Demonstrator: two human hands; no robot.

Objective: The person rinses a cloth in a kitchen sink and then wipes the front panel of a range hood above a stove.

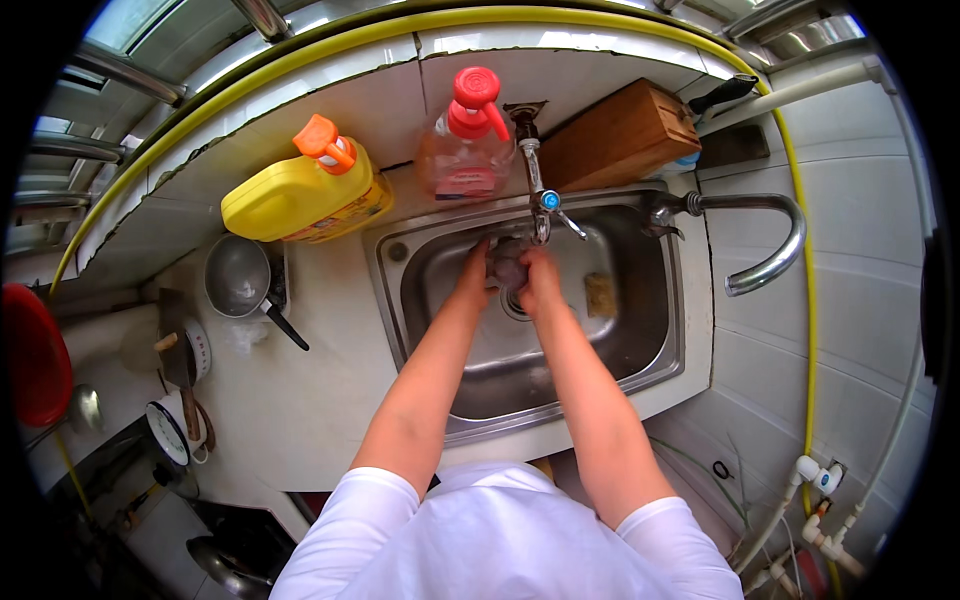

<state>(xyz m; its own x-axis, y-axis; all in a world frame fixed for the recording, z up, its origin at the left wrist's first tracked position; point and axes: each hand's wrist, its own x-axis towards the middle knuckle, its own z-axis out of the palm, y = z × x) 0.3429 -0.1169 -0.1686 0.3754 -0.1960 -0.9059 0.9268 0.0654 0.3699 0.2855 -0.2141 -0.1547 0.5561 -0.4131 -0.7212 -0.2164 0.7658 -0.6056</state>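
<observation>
Both my hands reach into a stainless steel sink (480, 390), close to the wall tap (536, 187) with a blue-marked top. My left hand (474, 274) is at the left side of a small, rounded, translucent object (510, 268), whose kind I cannot tell. Against its right side lies my right hand (540, 274), with fingers curled towards it. The object is just left of and below the spout, above the drain (514, 304). My fingers are partly hidden, so the exact hold is unclear. A yellowish sponge (601, 295) lies on the sink floor to the right.
Behind the sink stand a red pump bottle (469, 161), a yellow jug with an orange pump (307, 199) and a wooden knife block (615, 142). A curved chrome faucet (787, 225) juts out right. A small saucepan (237, 277) sits on the left counter.
</observation>
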